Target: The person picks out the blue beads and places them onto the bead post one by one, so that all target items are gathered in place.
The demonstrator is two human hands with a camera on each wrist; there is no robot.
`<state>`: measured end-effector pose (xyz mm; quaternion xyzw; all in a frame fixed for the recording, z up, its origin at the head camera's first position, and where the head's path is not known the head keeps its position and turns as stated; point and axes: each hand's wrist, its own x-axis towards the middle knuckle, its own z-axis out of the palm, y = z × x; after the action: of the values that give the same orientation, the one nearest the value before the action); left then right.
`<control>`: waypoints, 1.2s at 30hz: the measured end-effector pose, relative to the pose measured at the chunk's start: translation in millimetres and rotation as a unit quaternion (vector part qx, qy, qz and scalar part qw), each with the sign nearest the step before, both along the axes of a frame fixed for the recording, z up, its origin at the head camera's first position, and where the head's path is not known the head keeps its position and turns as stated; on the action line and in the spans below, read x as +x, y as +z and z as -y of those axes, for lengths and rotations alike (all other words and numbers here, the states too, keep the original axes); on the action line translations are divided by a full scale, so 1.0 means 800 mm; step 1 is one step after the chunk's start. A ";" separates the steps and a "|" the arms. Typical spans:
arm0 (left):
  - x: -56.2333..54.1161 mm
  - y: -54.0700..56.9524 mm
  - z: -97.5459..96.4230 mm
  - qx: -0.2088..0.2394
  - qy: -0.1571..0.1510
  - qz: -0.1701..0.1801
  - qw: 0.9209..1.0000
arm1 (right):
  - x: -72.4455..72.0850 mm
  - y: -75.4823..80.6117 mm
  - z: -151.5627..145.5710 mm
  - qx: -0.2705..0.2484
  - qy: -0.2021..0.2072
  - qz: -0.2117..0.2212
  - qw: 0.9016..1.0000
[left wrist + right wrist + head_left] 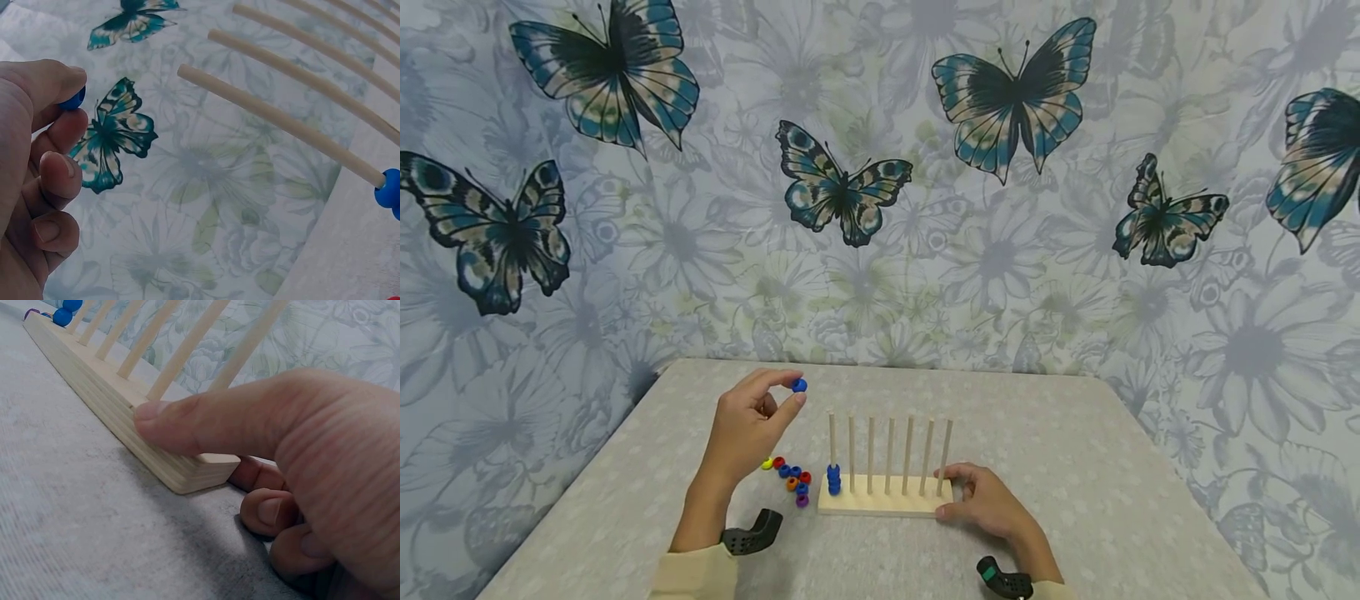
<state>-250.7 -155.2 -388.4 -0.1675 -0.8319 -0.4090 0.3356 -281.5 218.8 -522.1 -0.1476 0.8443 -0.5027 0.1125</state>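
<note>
Between thumb and index finger my left hand (747, 425) pinches a blue bead (800, 385), raised above and to the left of the peg board. The bead (75, 100) is partly covered by the fingertips in the left wrist view. The wooden peg board (887, 504) has a row of several upright pegs. Several blue beads (834, 480) are stacked at the bottom of its leftmost peg; the other pegs are bare. My right hand (988, 502) grips the board's right end, the thumb (169, 425) lying along the front edge and the fingers behind it.
Left of the board lies a loose group of beads (792, 472) in yellow, red, blue, orange and purple. A pale patterned cloth (1037, 433) covers the table. Behind it rises a wall (865, 292) with butterfly print. Black wrist devices (752, 533) sit on both wrists.
</note>
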 end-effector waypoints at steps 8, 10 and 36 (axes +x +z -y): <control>-0.001 0.001 -0.004 0.000 -0.020 -0.006 1.000 | 0.001 -0.003 0.001 0.005 -0.003 -0.004 1.000; -0.001 0.001 -0.006 0.000 -0.027 -0.007 1.000 | 0.002 -0.003 0.002 0.006 -0.004 -0.004 1.000; 0.000 0.004 -0.015 -0.037 -0.036 -0.022 0.998 | 0.008 0.010 0.007 -0.006 -0.017 0.008 1.000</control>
<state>-250.6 -143.4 -385.4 -0.2182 -0.8321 -0.3863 0.3328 -275.2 213.2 -514.4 -0.1302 0.8430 -0.5103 0.1096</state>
